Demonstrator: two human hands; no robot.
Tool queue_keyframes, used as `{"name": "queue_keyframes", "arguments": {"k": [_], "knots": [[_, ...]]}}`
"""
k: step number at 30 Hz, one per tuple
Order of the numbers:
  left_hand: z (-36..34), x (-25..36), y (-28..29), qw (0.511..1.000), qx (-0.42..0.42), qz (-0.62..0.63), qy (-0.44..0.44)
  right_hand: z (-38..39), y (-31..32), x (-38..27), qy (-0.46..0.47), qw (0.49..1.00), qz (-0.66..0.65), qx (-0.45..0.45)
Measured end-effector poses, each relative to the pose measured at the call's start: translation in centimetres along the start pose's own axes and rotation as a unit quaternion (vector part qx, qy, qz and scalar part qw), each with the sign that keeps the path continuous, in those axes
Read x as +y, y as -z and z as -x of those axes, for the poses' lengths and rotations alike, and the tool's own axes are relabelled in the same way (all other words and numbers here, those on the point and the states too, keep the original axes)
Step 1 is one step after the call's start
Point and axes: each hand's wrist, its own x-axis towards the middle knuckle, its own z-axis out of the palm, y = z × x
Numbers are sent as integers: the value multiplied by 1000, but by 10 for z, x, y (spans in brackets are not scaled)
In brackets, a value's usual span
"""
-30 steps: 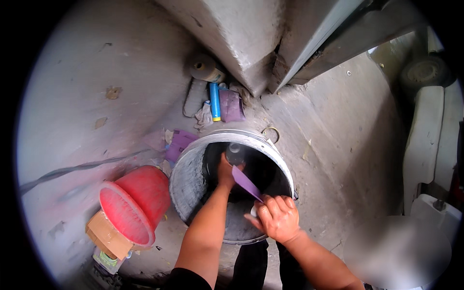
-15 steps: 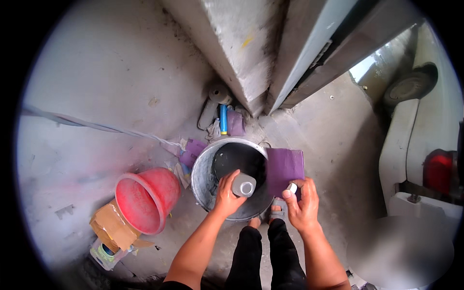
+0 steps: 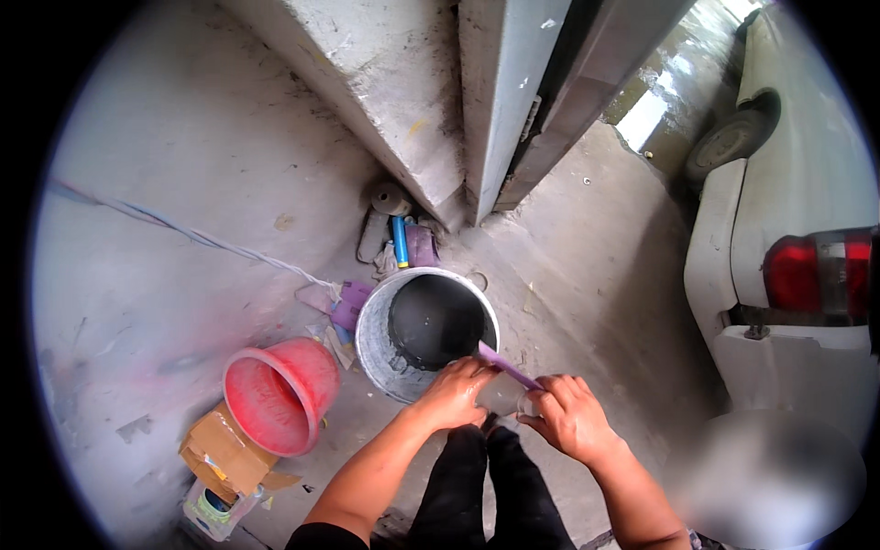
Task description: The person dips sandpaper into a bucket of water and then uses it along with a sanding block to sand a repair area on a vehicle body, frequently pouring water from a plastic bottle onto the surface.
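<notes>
My left hand (image 3: 454,394) is closed on a clear bottle (image 3: 498,396), largely hidden by my fingers, just below the white-coated bucket (image 3: 371,344) with dark liquid (image 3: 435,316) in it. My right hand (image 3: 573,422) grips a purple sheet (image 3: 507,365), seen nearly edge-on and reaching toward my left fingertips, along with a small round piece (image 3: 528,403), probably the bottle's cap. The two hands are close together above my legs.
At left lie a red bucket (image 3: 312,367), cardboard box (image 3: 220,440) and twisted cable (image 3: 202,234). A blue tube (image 3: 400,243), roll (image 3: 389,200) and purple scraps (image 3: 351,302) lie by the wall corner (image 3: 422,156). A white vehicle (image 3: 797,174) stands at right; wet ground (image 3: 646,92) is beyond.
The bottle has come up out of the bucket and toward me. Both hands have drawn closer together, and the purple sheet has turned from face-on to edge-on. The view has shifted.
</notes>
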Motion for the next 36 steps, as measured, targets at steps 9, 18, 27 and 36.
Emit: {"name": "queue_keyframes", "arguments": {"k": [9, 18, 27, 36], "knots": [[-17, 34, -36, 995, -80, -54, -17, 61, 4, 26, -122, 983, 125, -58], [-35, 56, -88, 989, -32, -106, -102, 114, 25, 37, -256, 964, -29, -63], [-55, 85, -130, 987, -56, -84, -124, 171, 18, 43, -360, 931, -15, -65], [-82, 89, -172, 952, -210, -136, -177, 219, 6, 55, -394, 915, -12, -91]]}}
